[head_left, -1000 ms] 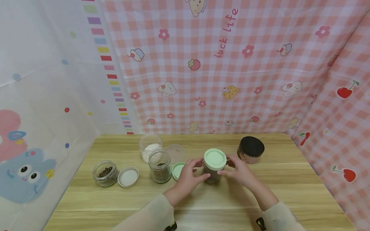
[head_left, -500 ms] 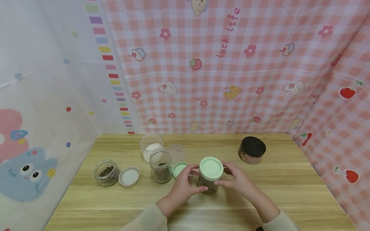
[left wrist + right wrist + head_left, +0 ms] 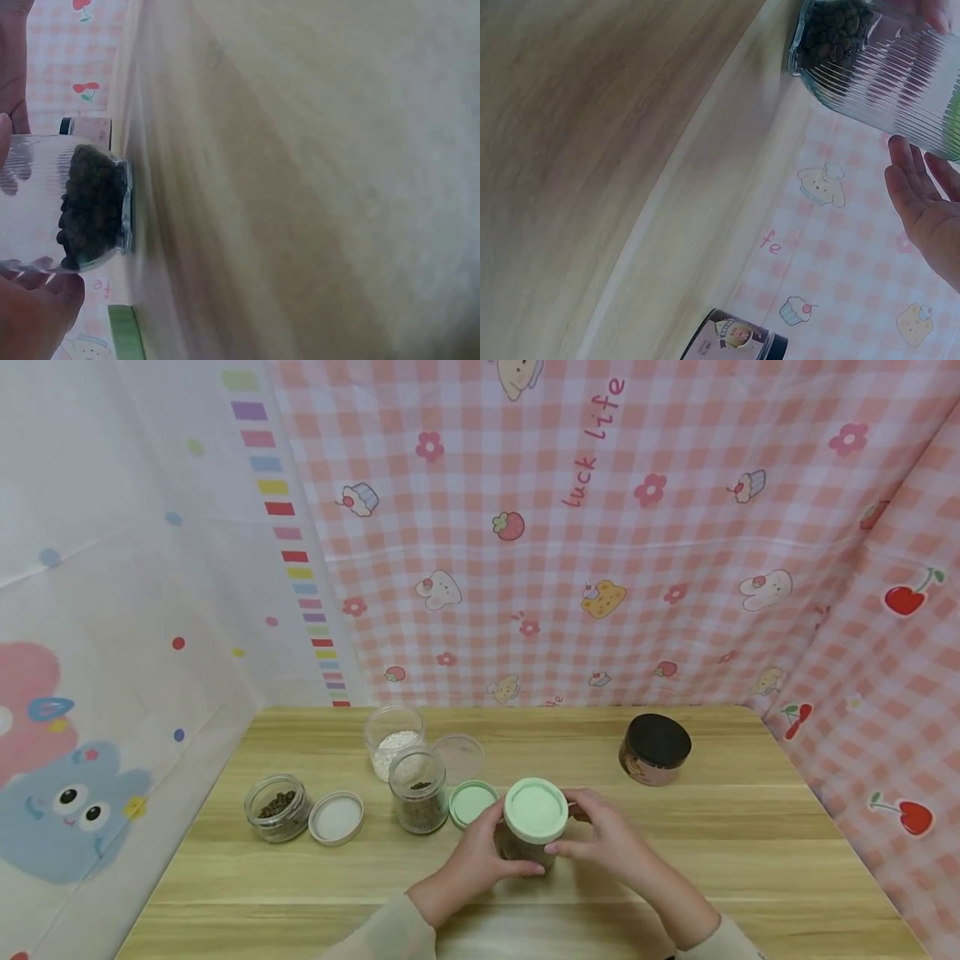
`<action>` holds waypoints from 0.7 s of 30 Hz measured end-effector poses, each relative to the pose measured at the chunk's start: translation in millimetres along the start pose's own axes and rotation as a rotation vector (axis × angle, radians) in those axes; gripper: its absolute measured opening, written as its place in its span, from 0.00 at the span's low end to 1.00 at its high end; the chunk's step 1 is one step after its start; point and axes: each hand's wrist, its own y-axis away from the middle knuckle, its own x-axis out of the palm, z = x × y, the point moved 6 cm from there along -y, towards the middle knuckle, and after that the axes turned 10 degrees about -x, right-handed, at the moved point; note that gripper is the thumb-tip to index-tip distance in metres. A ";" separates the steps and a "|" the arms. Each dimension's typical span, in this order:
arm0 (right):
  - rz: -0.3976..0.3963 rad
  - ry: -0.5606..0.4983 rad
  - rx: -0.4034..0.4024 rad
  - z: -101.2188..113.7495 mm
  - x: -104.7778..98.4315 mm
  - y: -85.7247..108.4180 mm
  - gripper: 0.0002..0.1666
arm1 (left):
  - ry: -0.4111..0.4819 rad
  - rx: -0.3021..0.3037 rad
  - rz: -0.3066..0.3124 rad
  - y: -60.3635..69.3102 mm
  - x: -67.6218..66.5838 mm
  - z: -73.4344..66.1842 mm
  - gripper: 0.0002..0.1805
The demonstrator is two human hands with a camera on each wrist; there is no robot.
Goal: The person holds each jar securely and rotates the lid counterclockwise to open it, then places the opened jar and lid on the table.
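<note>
Both hands hold a ribbed glass jar (image 3: pixel 525 850) between them. Its pale green lid (image 3: pixel 536 810) is on, and a layer of dark beans (image 3: pixel 94 202) lies at the bottom. My left hand (image 3: pixel 468 864) grips the jar's left side, thumb in front and fingers behind. My right hand (image 3: pixel 611 839) holds the opposite side, its thumb just below the lid. The jar looks almost upright. Whether its base touches the table is hard to tell. Left of it lies another green lid (image 3: pixel 472 803), beside an uncovered glass jar (image 3: pixel 417 810) with brown contents.
A clear tub (image 3: pixel 393 752) of white grains stands behind, with a translucent lid (image 3: pixel 461 757) next to it. Farther left are a short glass jar (image 3: pixel 276 814) of brown beans and a white lid (image 3: pixel 336 820). A black-lidded tub (image 3: pixel 655 750) stands at the back right.
Both hands have brought the green-lidded jar leftward and nearer the table's front. More of the loose green lid now shows. The other containers have stayed put.
</note>
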 end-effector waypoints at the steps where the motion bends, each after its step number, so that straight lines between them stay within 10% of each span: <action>1: 0.006 -0.004 -0.010 1.0 1.1 -0.5 0.40 | 0.011 0.002 0.008 -0.3 0.9 0.9 0.52; 21: 0.002 -0.045 0.028 12.6 17.7 7.9 0.39 | 0.033 0.031 0.040 20.9 -4.6 4.8 0.46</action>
